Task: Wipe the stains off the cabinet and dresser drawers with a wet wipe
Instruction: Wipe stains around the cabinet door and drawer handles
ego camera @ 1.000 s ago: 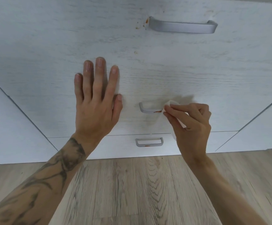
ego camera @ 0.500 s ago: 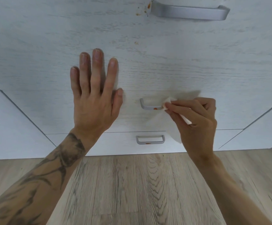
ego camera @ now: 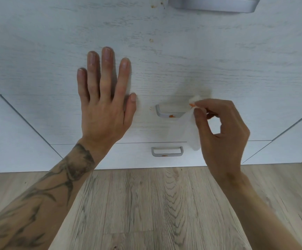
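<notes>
Left hand (ego camera: 103, 109) lies flat, fingers straight, pressed against the middle drawer front (ego camera: 218, 60). Right hand (ego camera: 222, 134) pinches the wet wipe (ego camera: 191, 130) between thumb and fingertips just beside the right end of the middle handle (ego camera: 168, 112); whether the wipe touches the handle cannot be told. The wipe's pinched corner carries an orange smear (ego camera: 192, 105). An orange stain (ego camera: 172, 116) remains on the handle's lower bar. Risk: wiping with the soiled corner would likely spread the residue rather than lift it, and the loose hanging tail could drag across the cleaned panel. Further marks remain by the upper handle (ego camera: 213, 4), at a speck (ego camera: 151, 40) and on the lower handle (ego camera: 166, 151). Against the frame half a second earlier, the wipe has come off the handle's end, moving up and to the right; the left hand has kept its place.
</notes>
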`<state>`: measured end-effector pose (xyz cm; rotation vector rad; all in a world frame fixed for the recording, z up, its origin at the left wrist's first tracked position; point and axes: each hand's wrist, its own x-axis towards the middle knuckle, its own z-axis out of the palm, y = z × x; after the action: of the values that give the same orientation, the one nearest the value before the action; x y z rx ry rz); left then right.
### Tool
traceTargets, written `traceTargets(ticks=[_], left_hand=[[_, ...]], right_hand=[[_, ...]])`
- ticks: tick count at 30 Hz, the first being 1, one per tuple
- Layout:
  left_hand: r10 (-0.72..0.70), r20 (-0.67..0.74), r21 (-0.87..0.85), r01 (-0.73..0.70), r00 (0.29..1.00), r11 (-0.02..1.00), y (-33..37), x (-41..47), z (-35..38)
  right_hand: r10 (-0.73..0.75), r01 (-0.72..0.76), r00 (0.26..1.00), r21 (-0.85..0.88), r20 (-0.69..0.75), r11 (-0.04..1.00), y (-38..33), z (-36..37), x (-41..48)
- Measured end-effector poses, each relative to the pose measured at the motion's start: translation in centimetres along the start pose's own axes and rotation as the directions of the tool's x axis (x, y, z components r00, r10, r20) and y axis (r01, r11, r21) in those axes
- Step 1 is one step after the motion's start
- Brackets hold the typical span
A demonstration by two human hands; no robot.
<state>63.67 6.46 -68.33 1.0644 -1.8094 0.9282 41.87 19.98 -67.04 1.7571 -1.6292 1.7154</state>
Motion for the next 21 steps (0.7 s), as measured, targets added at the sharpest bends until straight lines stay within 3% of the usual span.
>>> traceTargets(ticks=[5,10,14,21], left_hand=[[0.0,0.016,0.01,0.0,1.0,1.0,-0.1,0.1,-0.2],[-0.004,0.01,0.013,0.004,1.0,1.0,0.0,0.1,-0.2],[-0.009,0.012,0.004,0.009,1.0,1.0,-0.1,0.1,-0.2],[-0.003,0.002,0.008,0.003,1.0,1.0,-0.1,0.0,-0.2]], right_hand=[[-0.08,0.086,0.991,-0.051,0.105,0.995,1.3,0.9,-0.8],[-0.133,0.136,0.99,-0.074,0.046,0.988,2.0,1.9,-0.6],[-0.215,0.22,0.972,-0.048,0.095,0.974,1.1,3.6,-0.1],[-0.137,0.14,0.989,-0.063,0.048,0.988,0.6,4.4,-0.9]])
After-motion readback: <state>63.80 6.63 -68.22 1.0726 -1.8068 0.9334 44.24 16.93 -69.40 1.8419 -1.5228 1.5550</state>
